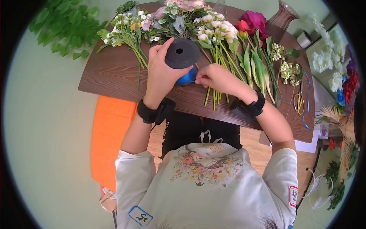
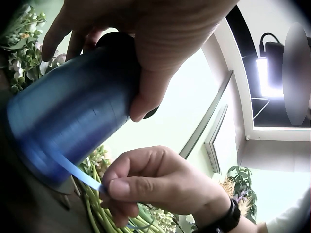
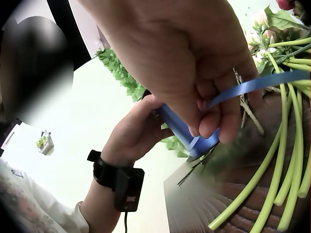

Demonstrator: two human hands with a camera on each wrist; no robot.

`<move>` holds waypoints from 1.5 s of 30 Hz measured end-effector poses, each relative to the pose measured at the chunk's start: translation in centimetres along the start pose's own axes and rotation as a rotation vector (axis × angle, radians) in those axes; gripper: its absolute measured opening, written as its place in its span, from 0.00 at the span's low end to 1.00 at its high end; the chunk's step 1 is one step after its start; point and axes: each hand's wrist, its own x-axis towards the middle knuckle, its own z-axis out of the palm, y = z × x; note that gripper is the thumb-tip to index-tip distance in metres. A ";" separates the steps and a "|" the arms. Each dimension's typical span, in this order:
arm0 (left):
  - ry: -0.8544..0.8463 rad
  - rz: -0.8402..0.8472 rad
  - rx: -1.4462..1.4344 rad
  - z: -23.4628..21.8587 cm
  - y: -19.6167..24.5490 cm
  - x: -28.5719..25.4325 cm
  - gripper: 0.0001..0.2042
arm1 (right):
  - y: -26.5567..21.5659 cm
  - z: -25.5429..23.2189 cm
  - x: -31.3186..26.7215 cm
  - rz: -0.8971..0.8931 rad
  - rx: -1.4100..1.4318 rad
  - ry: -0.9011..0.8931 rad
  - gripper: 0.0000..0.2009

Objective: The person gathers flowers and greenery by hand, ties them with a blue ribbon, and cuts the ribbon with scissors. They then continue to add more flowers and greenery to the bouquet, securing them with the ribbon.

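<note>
A spool of blue ribbon [image 2: 82, 107] with black end discs stands at the front of the table. My left hand [image 1: 158, 76] grips its top disc, thumb on the near side and fingers round the far side. With thumb and fingers, my right hand [image 1: 221, 78] pinches the loose ribbon [image 2: 77, 172] just beside the spool. That strip runs from the spool's lower part to the fingertips, and a tail [image 3: 257, 83] extends past them. Green stems [image 3: 279, 160] lie close to the right hand.
On the brown table [image 1: 110, 72] lie white-flowered stems [image 1: 131, 32], pale blooms [image 1: 217, 28], and tulips [image 1: 244, 28]. Gold-handled scissors [image 1: 299, 103] and a blue ribbon piece [image 1: 308, 93] lie at the right. A brown vase [image 1: 281, 21] stands behind; an orange cover [image 1: 110, 137] hangs below left.
</note>
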 end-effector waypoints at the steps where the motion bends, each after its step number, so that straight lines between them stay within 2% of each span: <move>1: 0.002 -0.001 0.001 0.0 -0.2 -0.1 0.35 | 0.2 -0.1 0.1 -0.015 -0.002 -0.017 0.04; 3: 0.041 -0.049 0.015 0.1 -0.5 -0.4 0.34 | 0.0 -0.2 0.2 -0.029 -0.004 -0.034 0.04; 5: 0.063 -0.049 0.023 0.4 -0.5 -0.6 0.34 | -0.8 -0.4 0.3 0.125 0.034 -0.105 0.04; 6: 0.087 -0.048 0.031 0.5 -0.5 -0.6 0.34 | -0.5 -0.2 0.2 0.126 0.034 -0.105 0.04; 8: 0.100 -0.014 0.058 0.8 -0.8 -0.7 0.34 | 0.4 0.4 0.2 -0.157 -0.157 0.033 0.04; 16: 0.077 0.100 0.281 1.7 -0.4 -0.4 0.36 | 0.7 -0.1 -0.2 -0.115 -0.159 -0.031 0.03; 18: -0.067 -0.052 0.370 1.6 0.5 -0.6 0.34 | 1.0 0.0 -0.2 -0.120 -0.182 -0.032 0.03; 19: -0.068 -0.049 0.369 1.7 0.6 -0.7 0.34 | 1.1 -0.1 -0.3 -0.107 -0.186 -0.047 0.03; 22: -0.111 -0.001 0.524 1.9 0.7 -0.5 0.32 | 1.2 -0.4 -0.5 -0.071 -0.196 -0.080 0.03; 24: -0.168 0.102 0.623 1.8 0.8 -0.1 0.31 | 1.3 -0.7 -0.8 -0.049 -0.200 -0.101 0.03; 27: -0.236 0.183 0.571 1.6 0.6 1.0 0.31 | 1.6 -1.2 -1.2 -0.051 -0.187 -0.120 0.03; 36: -0.440 0.290 0.580 2.0 0.8 2.8 0.32 | 1.4 -3.8 -3.5 -0.024 -0.258 -0.082 0.05; 39: -0.501 0.242 0.582 2.3 1.5 3.0 0.31 | 1.6 -4.2 -4.4 0.012 -0.265 -0.085 0.04; 45: -0.431 0.303 0.525 3.2 1.0 3.0 0.30 | 2.4 -4.5 -6.5 0.052 -0.321 0.011 0.04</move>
